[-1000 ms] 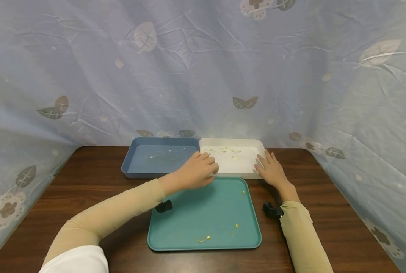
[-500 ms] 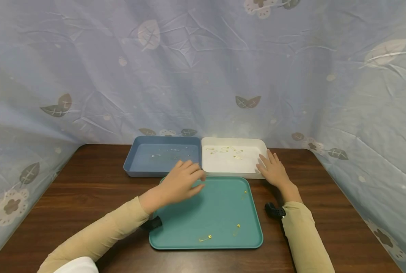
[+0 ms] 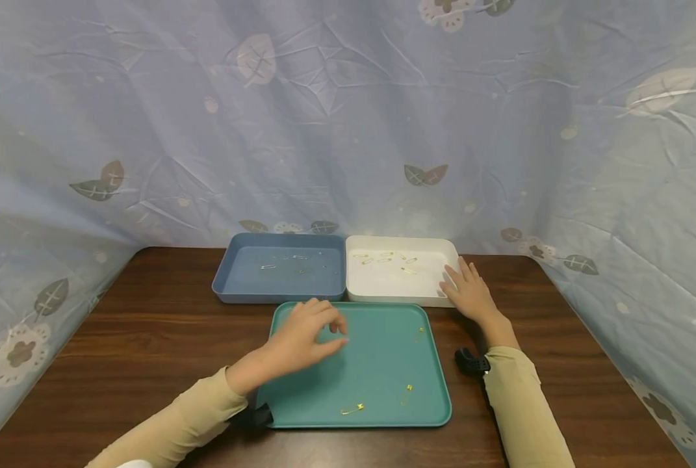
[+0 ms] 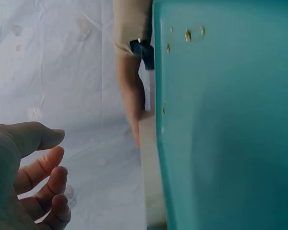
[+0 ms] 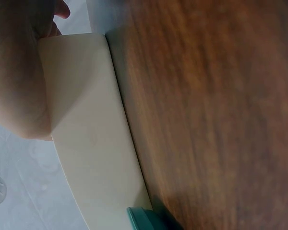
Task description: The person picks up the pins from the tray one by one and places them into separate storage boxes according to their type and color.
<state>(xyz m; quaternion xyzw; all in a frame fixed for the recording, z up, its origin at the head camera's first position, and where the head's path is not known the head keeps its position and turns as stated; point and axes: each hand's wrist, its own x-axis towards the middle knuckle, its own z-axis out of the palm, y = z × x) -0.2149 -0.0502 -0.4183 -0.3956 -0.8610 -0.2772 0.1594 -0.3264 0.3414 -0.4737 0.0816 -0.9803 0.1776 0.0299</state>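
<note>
My left hand [image 3: 302, 338] hovers over the left part of the green tray [image 3: 377, 364], thumb and fingers apart with nothing between them; the left wrist view shows the same gap between thumb [image 4: 50, 137] and fingers. Gold safety pins lie on that tray: one near the front [image 3: 352, 409], one to its right [image 3: 407, 394] and one by the right edge [image 3: 419, 334]. My right hand [image 3: 470, 292] rests with spread fingers on the right front corner of the white tray [image 3: 441, 300]. In the right wrist view the hand [image 5: 19, 81] lies against the white tray's rim [image 5: 86, 120].
Several gold safety pins [image 3: 385, 260] lie in the white tray. Beside it, a blue tray [image 3: 242, 279] holds several silver-looking pins [image 3: 299, 257]. All the trays stand on a dark wooden table [image 3: 166, 325], with a patterned curtain [image 3: 324, 130] behind it.
My left hand has drawn back from the white tray's left edge, toward the front left over the green tray, and its fingers have spread apart. My right hand stays at the white tray.
</note>
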